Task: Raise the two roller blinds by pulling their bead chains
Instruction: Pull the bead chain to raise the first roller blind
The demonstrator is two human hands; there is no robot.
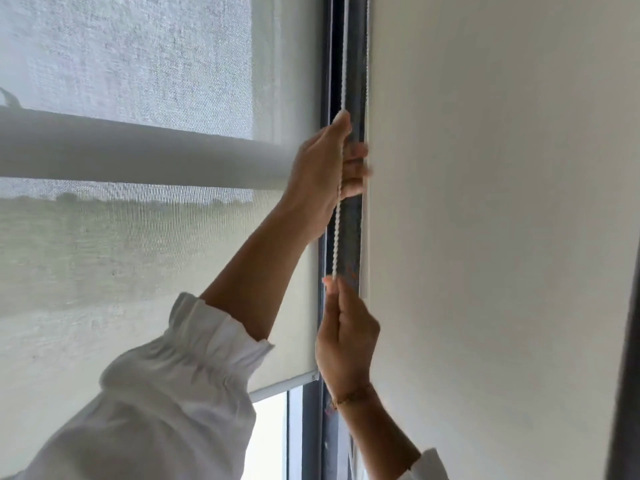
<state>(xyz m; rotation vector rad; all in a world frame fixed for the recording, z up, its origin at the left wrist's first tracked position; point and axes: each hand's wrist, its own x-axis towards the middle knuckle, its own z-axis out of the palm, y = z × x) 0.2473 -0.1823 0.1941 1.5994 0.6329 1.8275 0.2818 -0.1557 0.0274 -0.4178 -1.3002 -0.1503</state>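
Note:
A white bead chain (335,237) hangs straight down along the dark window frame (355,64). My left hand (323,171) is raised high and closed around the chain. Lower down, my right hand (346,337) pinches the same chain between thumb and fingers. A sheer grey roller blind (138,271) covers the window on the left; its bottom bar (284,388) hangs a little above a strip of bare glass. A second, opaque white blind (485,202) fills the right side.
A thick horizontal grey rail (138,150) shows through the sheer blind on the left. A dark vertical strip (628,375) stands at the far right edge. White sleeves cover both forearms at the bottom.

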